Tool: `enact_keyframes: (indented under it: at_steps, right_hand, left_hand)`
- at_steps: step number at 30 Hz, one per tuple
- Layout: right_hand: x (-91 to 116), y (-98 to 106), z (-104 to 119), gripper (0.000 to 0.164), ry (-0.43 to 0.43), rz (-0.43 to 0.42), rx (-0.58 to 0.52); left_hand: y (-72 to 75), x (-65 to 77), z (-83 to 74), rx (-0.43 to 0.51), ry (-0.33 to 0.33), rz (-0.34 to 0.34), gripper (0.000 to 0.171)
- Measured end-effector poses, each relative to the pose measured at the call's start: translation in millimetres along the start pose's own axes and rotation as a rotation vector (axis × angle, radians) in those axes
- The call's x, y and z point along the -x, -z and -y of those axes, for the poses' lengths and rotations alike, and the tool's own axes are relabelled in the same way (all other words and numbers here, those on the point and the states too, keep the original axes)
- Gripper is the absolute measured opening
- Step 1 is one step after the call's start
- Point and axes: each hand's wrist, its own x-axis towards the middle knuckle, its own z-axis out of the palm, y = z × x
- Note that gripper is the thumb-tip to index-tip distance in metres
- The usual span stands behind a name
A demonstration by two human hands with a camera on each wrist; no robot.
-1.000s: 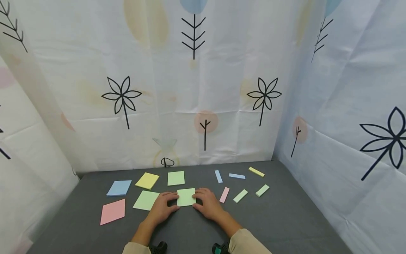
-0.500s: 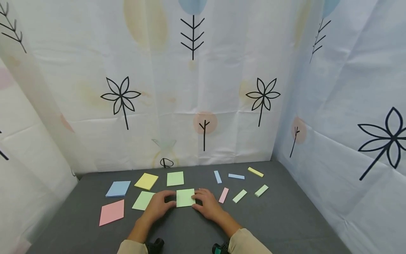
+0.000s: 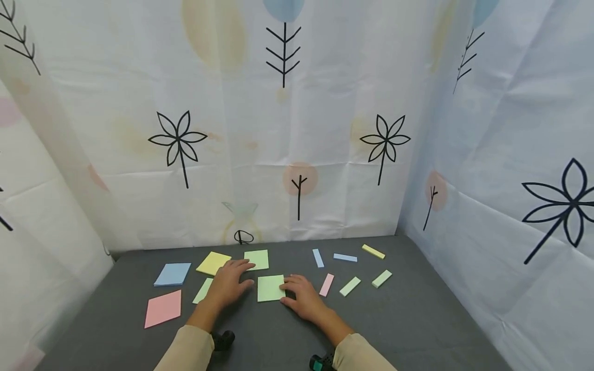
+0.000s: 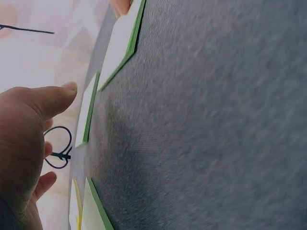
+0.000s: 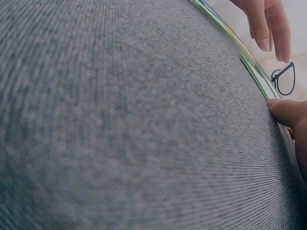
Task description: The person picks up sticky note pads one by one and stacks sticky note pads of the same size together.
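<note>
Loosely spread and holding nothing, the fingers of the left hand (image 3: 226, 286) reach over the far green square (image 3: 261, 257); contact is unclear. The part-open fingers of the right hand (image 3: 302, 299) touch the right edge of the near green square (image 3: 269, 288), flat on the surface (image 3: 274, 337). Light pressure there should stop it sliding. Half a second ago, the left hand was beside this square's left edge.

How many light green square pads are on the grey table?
3: one pad touching the right hand, another pad farther back, partly overlapped by the left hand; a third pad, leftmost, partly hidden behind that hand.
</note>
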Motion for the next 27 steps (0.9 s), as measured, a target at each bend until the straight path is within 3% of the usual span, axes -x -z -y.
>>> enact_keyframes:
  at_steps: [3,7,18,27]
  right_hand:
    - [1,2,1,0.03,-0.005,0.004,-0.009]
    - [2,3,1,0.03,-0.003,-0.001,-0.013]
    - [3,2,1,0.03,-0.018,0.003,0.01]
    - [2,2,2,0.03,-0.003,-0.008,0.013]
  left_hand:
    - [-0.4,-3.1,5.9,-0.046,-0.028,0.023,0.048]
    - [-1.1,-4.6,12.7,-0.062,-0.017,0.071,0.052]
    - [-8.8,-4.5,22.2,-0.071,0.108,0.128,0.059]
    - [-6.6,0.3,16.1,-0.066,0.064,0.164,0.051]
